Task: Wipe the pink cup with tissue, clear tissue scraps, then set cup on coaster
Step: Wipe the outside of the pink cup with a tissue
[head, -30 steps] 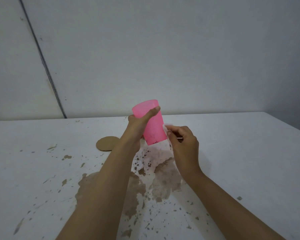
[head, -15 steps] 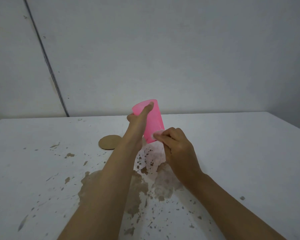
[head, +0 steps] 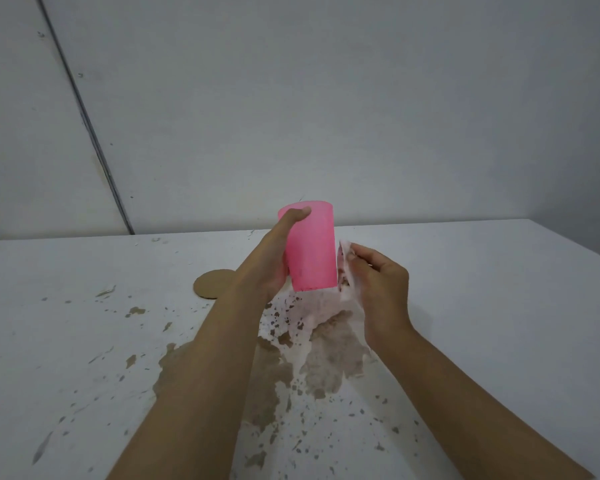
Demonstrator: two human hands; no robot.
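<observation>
My left hand (head: 274, 258) grips the pink cup (head: 314, 249) and holds it above the table, nearly upright, with my thumb over its rim. Just right of the cup, my right hand (head: 378, 285) pinches a thin, stained white tissue (head: 345, 275), a small gap away from the cup's side. The round brown coaster (head: 210, 284) lies flat on the table to the left, partly hidden behind my left wrist.
The white table (head: 482, 306) has a worn patch of brown where paint has peeled, with several flecks scattered around it, under and in front of my arms. A grey wall stands close behind the table's far edge.
The cup has turned from tilted to nearly upright in my left hand. My right hand with the tissue has come off the cup's lower side and moved to the right.
</observation>
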